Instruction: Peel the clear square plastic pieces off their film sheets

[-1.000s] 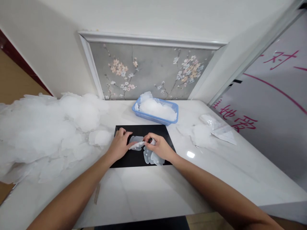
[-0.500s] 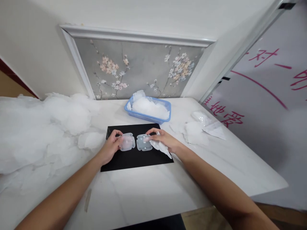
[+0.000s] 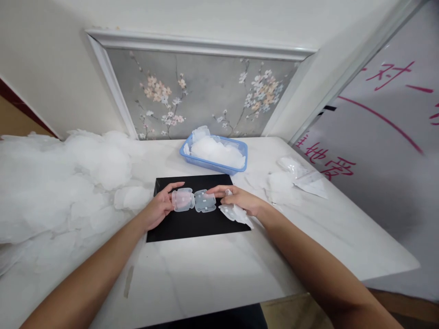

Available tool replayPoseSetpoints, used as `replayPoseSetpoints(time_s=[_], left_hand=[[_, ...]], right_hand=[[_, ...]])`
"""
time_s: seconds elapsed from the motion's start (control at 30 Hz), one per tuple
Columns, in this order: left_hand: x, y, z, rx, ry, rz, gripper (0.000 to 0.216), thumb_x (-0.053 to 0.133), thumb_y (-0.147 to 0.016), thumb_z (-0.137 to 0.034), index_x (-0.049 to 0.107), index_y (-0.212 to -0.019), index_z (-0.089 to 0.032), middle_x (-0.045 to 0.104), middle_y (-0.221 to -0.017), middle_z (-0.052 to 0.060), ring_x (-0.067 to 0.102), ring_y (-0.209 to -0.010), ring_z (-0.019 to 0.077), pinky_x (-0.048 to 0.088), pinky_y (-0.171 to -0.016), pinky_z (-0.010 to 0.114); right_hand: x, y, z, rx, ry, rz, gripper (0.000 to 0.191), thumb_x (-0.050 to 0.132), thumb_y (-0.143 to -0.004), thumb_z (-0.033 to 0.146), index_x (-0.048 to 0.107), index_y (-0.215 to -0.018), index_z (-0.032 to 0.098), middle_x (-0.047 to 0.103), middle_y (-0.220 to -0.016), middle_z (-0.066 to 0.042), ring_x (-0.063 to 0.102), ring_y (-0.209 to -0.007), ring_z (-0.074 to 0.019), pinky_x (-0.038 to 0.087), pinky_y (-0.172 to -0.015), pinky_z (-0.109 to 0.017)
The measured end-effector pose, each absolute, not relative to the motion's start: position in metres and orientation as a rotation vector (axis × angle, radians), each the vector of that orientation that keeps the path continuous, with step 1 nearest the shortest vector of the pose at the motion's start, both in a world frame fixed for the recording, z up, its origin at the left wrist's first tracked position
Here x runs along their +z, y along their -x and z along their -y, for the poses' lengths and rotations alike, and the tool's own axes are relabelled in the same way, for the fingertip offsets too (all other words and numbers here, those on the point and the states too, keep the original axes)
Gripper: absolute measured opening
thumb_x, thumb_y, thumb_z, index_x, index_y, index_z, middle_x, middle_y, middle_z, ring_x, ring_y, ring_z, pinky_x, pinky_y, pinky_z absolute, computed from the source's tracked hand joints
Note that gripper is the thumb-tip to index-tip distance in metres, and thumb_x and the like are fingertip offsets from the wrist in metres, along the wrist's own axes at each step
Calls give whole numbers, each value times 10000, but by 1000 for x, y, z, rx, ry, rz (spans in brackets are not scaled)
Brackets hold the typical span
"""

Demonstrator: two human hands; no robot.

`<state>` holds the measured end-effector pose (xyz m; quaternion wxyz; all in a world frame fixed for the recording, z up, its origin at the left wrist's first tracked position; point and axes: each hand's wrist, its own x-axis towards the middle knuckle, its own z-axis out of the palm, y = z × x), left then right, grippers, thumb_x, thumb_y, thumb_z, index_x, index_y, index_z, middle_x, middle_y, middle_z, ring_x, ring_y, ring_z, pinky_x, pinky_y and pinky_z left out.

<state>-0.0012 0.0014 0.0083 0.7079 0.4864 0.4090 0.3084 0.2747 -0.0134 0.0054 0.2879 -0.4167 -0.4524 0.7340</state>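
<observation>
A black mat lies on the white table. Two small translucent plastic pieces sit side by side on it. My left hand pinches the left piece with thumb and fingers. My right hand has its forefinger stretched onto the right piece, while its curled fingers hold a small bunch of further translucent pieces at the mat's right edge.
A blue basket full of the same white pieces stands behind the mat. A big heap of translucent sheets covers the table's left side. Plastic bags and loose pieces lie to the right. A flowered wall panel stands behind.
One second ago both hands held one piece together. They have since come apart, and two pieces now lie flat side by side on the mat. The view shifted slightly.
</observation>
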Motion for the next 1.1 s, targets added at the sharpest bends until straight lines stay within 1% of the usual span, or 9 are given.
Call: replayPoseSetpoints(time_s=[0.1, 0.23, 0.37, 0.5, 0.57, 0.7, 0.8, 0.93, 1.1], left_hand=[[7, 1, -2, 704, -1082, -862, 797, 521, -540, 2, 503, -1303, -227, 671, -1101, 70, 612, -911, 177, 436, -643, 224], [6, 1, -1, 710, -1069, -805, 815, 537, -542, 24, 490, -1311, -244, 679, -1122, 60, 616, -969, 184, 466, -730, 241], [8, 1, 0, 701, -1056, -803, 808, 565, -566, 41, 486, -1315, -253, 692, -1107, 43, 621, -1008, 172, 468, -801, 241], [9, 0, 0, 705, -1039, -778, 770, 607, -603, 40, 490, -1307, -248, 684, -1170, 58, 630, -1042, 174, 475, -855, 255], [10, 0, 1, 709, -1040, -772, 763, 622, -606, 34, 492, -1304, -245, 677, -1195, 65, 629, -1060, 179, 478, -869, 259], [11, -1, 1, 718, -1022, -781, 823, 622, -584, 31, 452, -1339, -249, 679, -1199, 70, 628, -1072, 186, 476, -895, 276], [12, -1, 1, 714, -1038, -788, 832, 614, -586, 40, 456, -1346, -258, 688, -1177, 57, 629, -1064, 182, 468, -900, 279], [10, 0, 1, 695, -1094, -780, 675, 651, -624, 12, 570, -1248, -231, 698, -1138, 58, 632, -1047, 191, 459, -895, 286], [9, -1, 1, 682, -1099, -799, 585, 677, -637, -20, 614, -1186, -212, 699, -1148, 65, 620, -1084, 202, 430, -965, 326]], right_hand=[[6, -272, 15, 1934, 1107, 1183, 477, 571, -581, 48, 664, -1026, 193, 671, -1204, -57, 583, -591, -70, 403, -499, -194], [4, -267, 19, 1861, 1130, 1214, 491, 552, -582, 34, 648, -1032, 205, 684, -1170, -46, 630, -684, -108, 444, -543, -209], [2, -264, 21, 1802, 1147, 1288, 525, 537, -589, 41, 633, -1075, 214, 682, -1173, -44, 645, -724, -124, 454, -557, -215], [3, -263, 21, 1777, 1161, 1311, 539, 540, -584, 45, 625, -1086, 222, 686, -1165, -45, 651, -758, -136, 458, -576, -218], [4, -263, 21, 1778, 1170, 1309, 556, 549, -582, 50, 618, -1104, 228, 682, -1177, -46, 647, -728, -130, 449, -553, -211], [6, -264, 22, 1791, 1166, 1290, 672, 566, -596, 63, 555, -1240, 255, 658, -1223, -55, 594, -586, -85, 403, -471, -190], [7, -265, 23, 1792, 1157, 1300, 715, 567, -604, 68, 530, -1288, 270, 653, -1222, -52, 576, -564, -75, 389, -456, -187], [5, -265, 23, 1708, 1128, 1402, 620, 555, -608, 76, 610, -1201, 248, 668, -1178, -43, 618, -684, -129, 430, -518, -221], [-6, -258, 22, 1376, 1273, 1601, 305, 628, -674, 154, 718, -957, 223, 700, -1039, -64, 633, -837, -241, 480, -653, -337]])
